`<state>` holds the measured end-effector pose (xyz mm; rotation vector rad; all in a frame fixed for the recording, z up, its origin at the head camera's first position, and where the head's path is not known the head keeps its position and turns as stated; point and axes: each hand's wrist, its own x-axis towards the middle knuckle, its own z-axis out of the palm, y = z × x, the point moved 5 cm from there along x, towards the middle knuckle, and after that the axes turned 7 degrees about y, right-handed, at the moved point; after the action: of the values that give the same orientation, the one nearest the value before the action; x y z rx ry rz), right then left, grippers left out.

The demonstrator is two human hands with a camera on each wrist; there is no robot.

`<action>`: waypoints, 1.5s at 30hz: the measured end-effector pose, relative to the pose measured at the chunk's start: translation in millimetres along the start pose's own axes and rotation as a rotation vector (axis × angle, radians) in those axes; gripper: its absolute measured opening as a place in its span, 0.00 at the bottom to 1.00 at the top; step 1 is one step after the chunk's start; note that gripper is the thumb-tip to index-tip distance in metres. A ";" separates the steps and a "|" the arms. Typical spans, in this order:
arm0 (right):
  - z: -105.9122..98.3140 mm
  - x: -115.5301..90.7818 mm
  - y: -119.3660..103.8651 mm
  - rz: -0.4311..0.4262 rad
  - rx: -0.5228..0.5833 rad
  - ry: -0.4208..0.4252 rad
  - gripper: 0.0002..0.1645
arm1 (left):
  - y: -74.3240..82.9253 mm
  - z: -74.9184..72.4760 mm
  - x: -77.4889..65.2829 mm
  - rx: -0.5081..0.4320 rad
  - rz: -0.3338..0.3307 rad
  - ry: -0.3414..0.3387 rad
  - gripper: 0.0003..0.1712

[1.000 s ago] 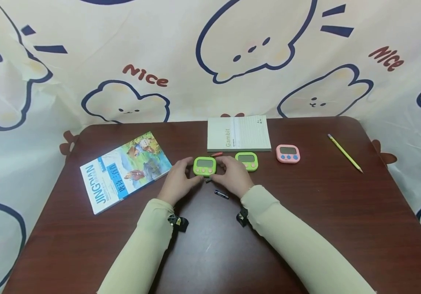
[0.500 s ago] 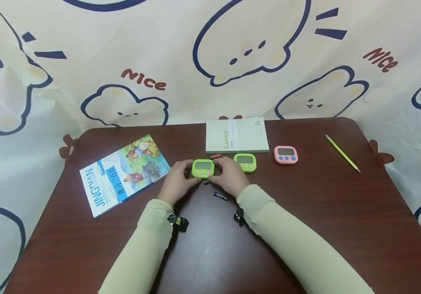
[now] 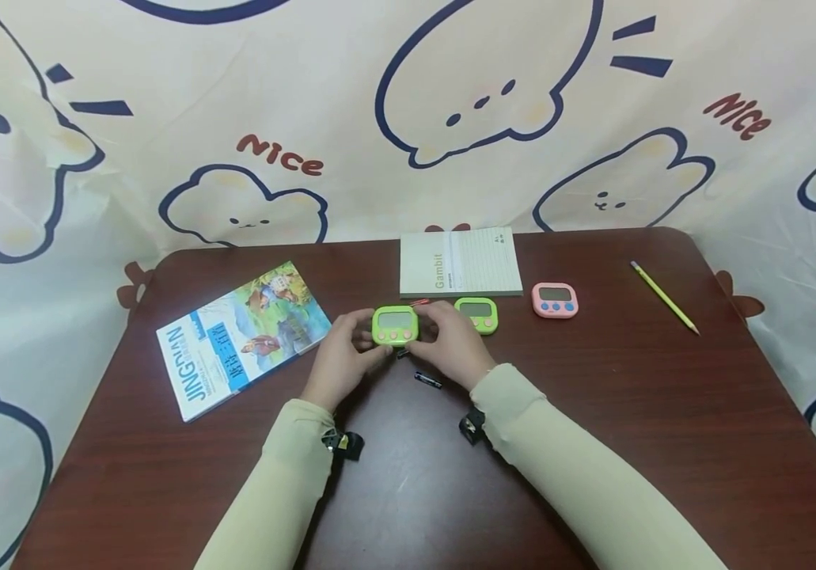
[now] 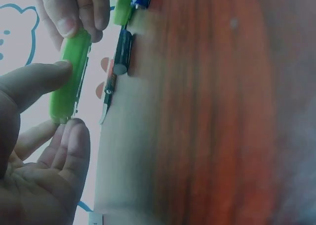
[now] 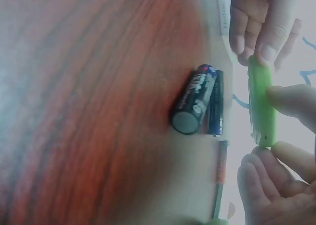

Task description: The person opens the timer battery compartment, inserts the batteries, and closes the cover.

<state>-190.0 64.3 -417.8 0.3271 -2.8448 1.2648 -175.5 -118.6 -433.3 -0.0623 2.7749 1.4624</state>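
A lime green digital timer (image 3: 395,325), its grey screen facing up, is held between both hands. My left hand (image 3: 339,356) grips its left edge with thumb and fingers, while my right hand (image 3: 456,344) pinches the opposite edge. In both wrist views the timer hangs clear of the table. Just below it on the tabletop lie two small dark batteries; the nearer battery (image 3: 428,380) shows fully, and the other battery (image 3: 402,354) is partly hidden by the hands. A small red-handled screwdriver (image 5: 222,160) lies behind the timer, mostly covered in the head view.
To the right sit a second green timer (image 3: 477,315), partly behind the right hand, and a pink timer (image 3: 555,301). A notebook (image 3: 461,262) lies at the back, a picture-covered book (image 3: 244,340) on the left, and a yellow pencil (image 3: 664,297) far right on the dark wooden table (image 3: 593,396).
Both hands keep hold of the green timer, which has shifted only slightly. Both wrists have moved a little over the last half second. The head view tilted slightly before that.
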 end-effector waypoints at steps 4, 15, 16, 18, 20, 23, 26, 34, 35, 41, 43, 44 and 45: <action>-7.6 -7.5 -0.4 -0.046 -0.008 0.016 0.35 | 4.6 2.3 -4.2 0.002 0.047 0.007 0.38; -30.5 -30.4 5.0 -0.082 0.032 0.031 0.40 | 24.9 8.6 -20.1 -0.044 0.153 0.019 0.36; -33.3 -32.6 5.9 -0.083 0.031 0.035 0.40 | 28.0 8.9 -21.6 -0.046 0.163 0.020 0.36; -39.6 -37.4 7.0 -0.083 0.035 0.044 0.40 | 33.6 10.2 -24.4 -0.051 0.182 0.018 0.36; -45.6 -41.8 8.0 -0.093 0.038 0.057 0.40 | 39.1 12.1 -27.6 -0.060 0.199 0.011 0.36; -54.9 -47.4 6.8 -0.134 0.059 0.080 0.40 | 46.5 14.2 -32.7 -0.087 0.227 0.008 0.36; -62.8 -51.7 4.7 -0.178 0.089 0.088 0.39 | 52.8 15.2 -37.6 -0.114 0.250 0.008 0.35; -80.9 -63.3 0.9 -0.179 0.072 0.061 0.41 | 67.6 16.3 -50.2 -0.130 0.281 -0.027 0.36; -82.3 -64.7 0.9 -0.181 0.077 0.060 0.41 | 68.7 16.4 -51.8 -0.135 0.282 -0.031 0.36; -85.2 -68.9 0.4 -0.213 0.138 0.048 0.44 | 73.5 14.6 -60.2 -0.176 0.304 -0.029 0.36; -85.5 -68.8 -0.7 -0.223 0.152 0.040 0.45 | 73.8 14.5 -61.6 -0.184 0.312 -0.026 0.36; -85.6 -68.6 -1.5 -0.227 0.157 0.036 0.45 | 73.7 14.6 -62.2 -0.188 0.315 -0.026 0.36; -85.8 -68.6 -2.1 -0.229 0.161 0.030 0.45 | 73.4 14.6 -62.7 -0.189 0.315 -0.027 0.36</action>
<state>-128.9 138.8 -365.0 0.6118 -2.5942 1.4372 -115.7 -63.0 -379.6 0.4080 2.7096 1.7727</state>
